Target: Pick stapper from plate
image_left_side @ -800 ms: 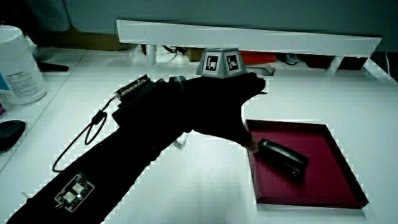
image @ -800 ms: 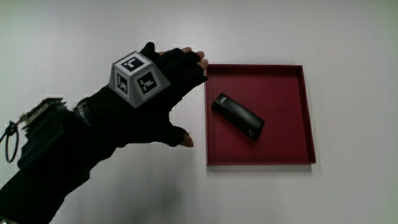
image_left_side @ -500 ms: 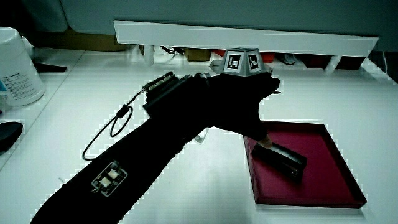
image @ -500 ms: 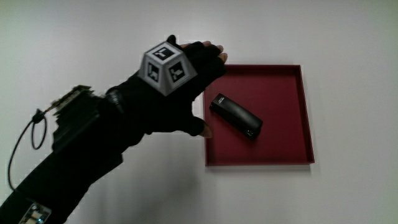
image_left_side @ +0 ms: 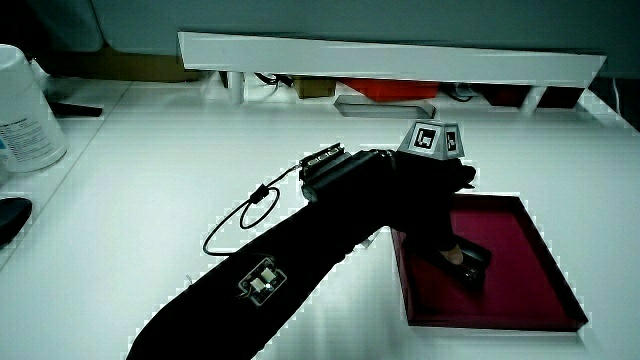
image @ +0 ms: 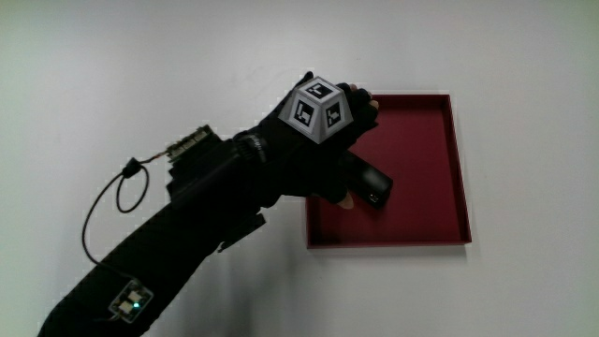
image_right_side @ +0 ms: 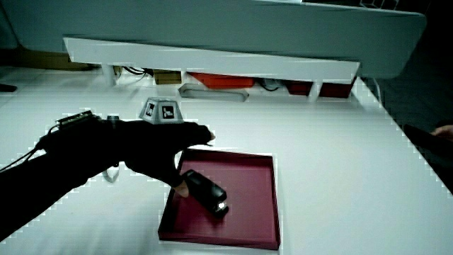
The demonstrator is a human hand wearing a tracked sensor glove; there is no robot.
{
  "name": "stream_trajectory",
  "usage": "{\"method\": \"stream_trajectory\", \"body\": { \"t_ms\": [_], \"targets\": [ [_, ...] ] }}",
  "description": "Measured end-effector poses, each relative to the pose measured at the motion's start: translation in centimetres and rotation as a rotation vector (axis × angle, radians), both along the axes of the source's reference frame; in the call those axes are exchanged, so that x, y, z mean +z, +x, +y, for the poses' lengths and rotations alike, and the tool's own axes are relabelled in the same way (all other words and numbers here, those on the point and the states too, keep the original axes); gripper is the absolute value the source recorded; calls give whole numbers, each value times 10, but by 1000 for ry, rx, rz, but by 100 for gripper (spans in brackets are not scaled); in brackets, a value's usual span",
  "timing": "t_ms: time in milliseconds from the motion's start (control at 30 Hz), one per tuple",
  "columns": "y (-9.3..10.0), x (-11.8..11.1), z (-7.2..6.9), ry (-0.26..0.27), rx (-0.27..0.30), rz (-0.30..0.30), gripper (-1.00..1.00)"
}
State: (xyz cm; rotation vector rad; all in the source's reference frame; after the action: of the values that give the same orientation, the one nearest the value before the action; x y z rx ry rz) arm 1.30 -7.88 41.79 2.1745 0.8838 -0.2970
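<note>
A black stapler [image: 372, 185] lies slantwise on the floor of a square dark red tray [image: 458, 168]. The gloved hand [image: 328, 154], with the patterned cube [image: 318, 109] on its back, reaches in over the tray's edge and covers the stapler's nearer half. In a side view the thumb [image_right_side: 182, 186] touches the stapler [image_right_side: 209, 193] near its end, while the other fingers [image_right_side: 201, 133] stretch out above it without closing. The stapler [image_left_side: 468, 262] rests flat in the tray [image_left_side: 535, 275].
A low white partition [image_left_side: 390, 55] [image_right_side: 212, 60] runs along the table, with red and grey items under it. A white labelled tub [image_left_side: 25, 110] and a dark object [image_left_side: 10, 218] sit at the table's edge. A cable loop [image: 103, 201] hangs from the forearm.
The hand has moved from beside the tray to over it, and now covers part of the stapler. The stapler and tray have stayed in place.
</note>
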Motion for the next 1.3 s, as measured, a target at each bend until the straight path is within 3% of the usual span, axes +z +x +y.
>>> {"method": "stream_trajectory", "body": {
  "t_ms": [167,233,433,633,733,967,1100,1300],
  "targets": [
    [11,23,4,-27,1,-52,0],
    [16,33,6,-50,-3,-50,0],
    [25,49,12,-30,7,-21,0],
    [29,57,16,-47,19,-40,0],
    [29,59,16,-40,19,-36,21],
    [30,56,19,43,21,17,71],
    [29,57,19,54,22,29,100],
    [27,56,18,48,18,56,100]
  ]
}}
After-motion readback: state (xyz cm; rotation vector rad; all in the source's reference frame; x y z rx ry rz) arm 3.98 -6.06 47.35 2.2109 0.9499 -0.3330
